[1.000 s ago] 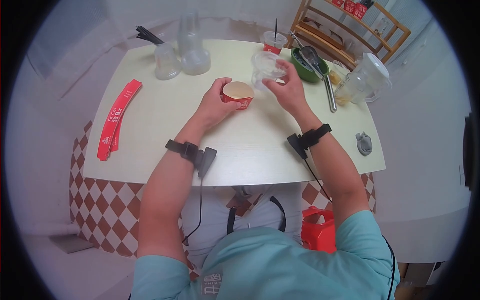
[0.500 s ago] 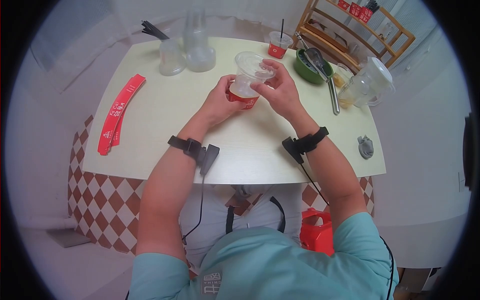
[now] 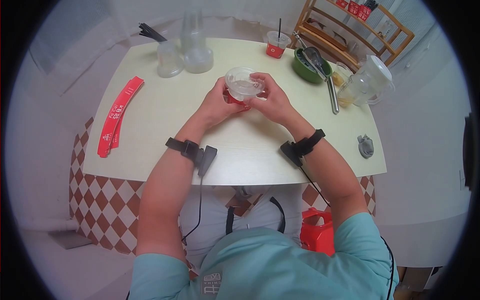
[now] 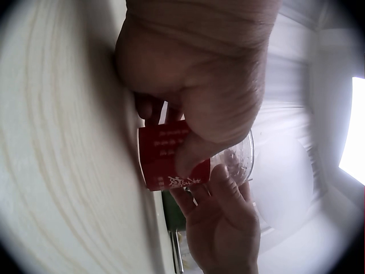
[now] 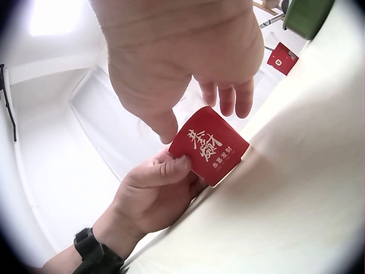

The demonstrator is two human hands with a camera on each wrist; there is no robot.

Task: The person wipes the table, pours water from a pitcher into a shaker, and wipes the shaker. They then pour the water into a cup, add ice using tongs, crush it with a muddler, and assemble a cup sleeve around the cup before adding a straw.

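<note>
Table [image 3: 245, 162], red sleeve [image 5: 211, 145] between fingers [image 5: 175, 169]

Drink-making room, stacked cups [image 3: 198, 57], pitcher [image 3: 369, 79], straws [image 3: 152, 32]

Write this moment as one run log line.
left hand: grips red sleeve | right hand: holds clear cup | clear cup: partly inside red sleeve

Held cup [image 3: 242, 88] is made of clear, glossy plastic; red sleeve [image 5: 210, 145], smooth printed paper. Shiny metal is seen on the handle [image 3: 333, 98] toward the far right corner of the table [image 3: 175, 120].
</note>
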